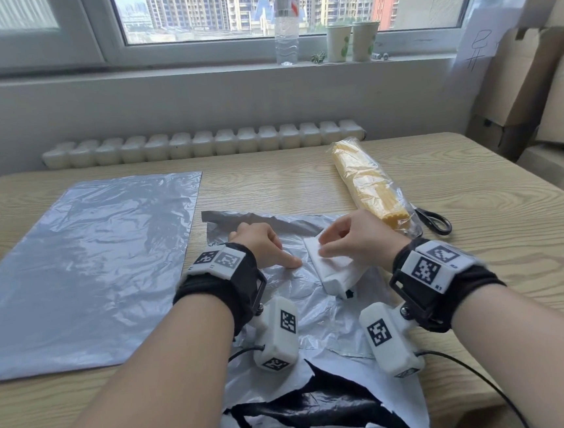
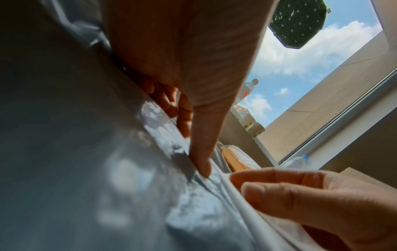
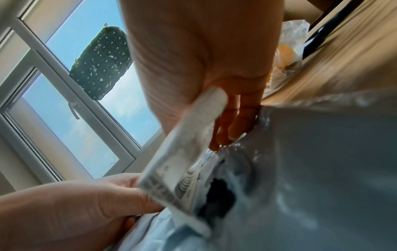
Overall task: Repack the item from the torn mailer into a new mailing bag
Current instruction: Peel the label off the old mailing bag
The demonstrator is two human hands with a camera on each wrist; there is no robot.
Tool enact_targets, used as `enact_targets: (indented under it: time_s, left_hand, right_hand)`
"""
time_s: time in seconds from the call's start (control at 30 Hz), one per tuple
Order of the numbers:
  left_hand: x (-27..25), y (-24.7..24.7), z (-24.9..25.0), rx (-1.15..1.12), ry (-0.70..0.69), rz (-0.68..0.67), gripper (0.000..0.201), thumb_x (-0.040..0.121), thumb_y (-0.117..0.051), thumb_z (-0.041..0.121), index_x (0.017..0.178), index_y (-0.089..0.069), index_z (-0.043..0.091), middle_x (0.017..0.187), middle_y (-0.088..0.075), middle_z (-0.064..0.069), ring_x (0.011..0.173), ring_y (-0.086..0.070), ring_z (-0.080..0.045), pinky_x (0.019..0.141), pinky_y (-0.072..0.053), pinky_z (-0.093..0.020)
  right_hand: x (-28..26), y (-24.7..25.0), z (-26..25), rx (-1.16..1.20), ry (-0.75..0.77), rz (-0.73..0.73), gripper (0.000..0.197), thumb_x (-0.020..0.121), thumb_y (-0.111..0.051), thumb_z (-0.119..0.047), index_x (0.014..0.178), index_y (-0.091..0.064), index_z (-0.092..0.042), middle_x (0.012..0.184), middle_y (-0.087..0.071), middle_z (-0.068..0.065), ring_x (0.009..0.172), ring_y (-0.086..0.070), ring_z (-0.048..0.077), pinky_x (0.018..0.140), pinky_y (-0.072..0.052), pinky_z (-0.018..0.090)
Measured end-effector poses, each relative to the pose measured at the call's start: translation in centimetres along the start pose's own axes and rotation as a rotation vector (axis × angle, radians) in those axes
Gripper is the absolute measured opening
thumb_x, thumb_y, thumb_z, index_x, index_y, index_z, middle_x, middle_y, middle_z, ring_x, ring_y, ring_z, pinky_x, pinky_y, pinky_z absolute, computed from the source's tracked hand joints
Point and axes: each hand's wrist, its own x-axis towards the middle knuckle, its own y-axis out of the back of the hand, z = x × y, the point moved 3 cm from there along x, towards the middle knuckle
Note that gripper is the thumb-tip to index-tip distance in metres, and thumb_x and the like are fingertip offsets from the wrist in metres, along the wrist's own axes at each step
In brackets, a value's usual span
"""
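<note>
print on the white box point(image 3: 182, 144) is blurred; scissors point(image 1: 427, 215) blades hide under the pasta packet point(image 1: 370, 185).

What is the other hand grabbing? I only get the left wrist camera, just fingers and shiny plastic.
Observer: Head view: the right hand holds a white box.
Child: Is it out yet?
Observer: Cannot tell; in the right wrist view its end sits beside a dark tear in the torn mailer.
Child: Where's the new bag?
Observer: The new mailing bag lies flat on the table, left of the left hand.
</note>
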Motion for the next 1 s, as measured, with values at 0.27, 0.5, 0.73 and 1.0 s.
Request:
enact_targets:
  time_s: [0.27, 0.5, 0.73, 1.0]
  left_hand:
    - [0.02, -0.02, -0.04, 0.003, -0.006, 0.002, 0.041, 0.06, -0.082, 0.056, 0.077, -0.056, 0.03, 0.115, -0.05, 0.0, 0.111, -0.051, -0.022, 0.098, -0.046, -0.039]
    - [0.08, -0.07, -0.12, 0.003, -0.006, 0.004, 0.042, 0.059, -0.082, 0.057, 0.076, -0.056, 0.03, 0.115, -0.051, 0.0, 0.111, -0.051, -0.022, 0.099, -0.046, -0.039]
    - [0.14, -0.1, -0.13, 0.002, -0.003, 0.001, 0.041, 0.06, -0.082, 0.057, 0.077, -0.055, 0.03, 0.115, -0.051, 0.0, 0.112, -0.05, -0.022, 0.099, -0.045, -0.039]
    - [0.16, -0.13, -0.13, 0.011, 0.005, 0.006, 0.042, 0.059, -0.081, 0.059, 0.078, -0.055, 0.031, 0.114, -0.05, 0.001, 0.112, -0.048, -0.021, 0.099, -0.044, -0.037]
  right_hand:
    - [-0.22, -0.33, -0.33, -0.106, -0.003, -0.031, 0.027, 0.077, -0.08, -0.018, 0.102, -0.071, -0.016, 0.093, -0.063, -0.008, 0.084, -0.058, 0.006, 0.063, -0.041, 0.013]
    - [-0.31, -0.39, -0.34, -0.14, -0.02, -0.025, 0.027, 0.075, -0.08, -0.017, 0.101, -0.071, -0.016, 0.094, -0.062, -0.007, 0.089, -0.059, 0.011, 0.069, -0.044, 0.019]
    - [-0.34, -0.32, -0.32, -0.175, -0.031, -0.013, 0.026, 0.074, -0.082, -0.019, 0.098, -0.071, -0.017, 0.085, -0.057, -0.01, 0.078, -0.053, 0.006, 0.062, -0.041, 0.017]
    - [-0.4, -0.32, -0.38, -0.156, -0.013, -0.021, 0.037, 0.074, -0.077, -0.008, 0.105, -0.061, -0.022, 0.078, -0.048, -0.009, 0.067, -0.05, 0.008, 0.064, -0.046, 0.027]
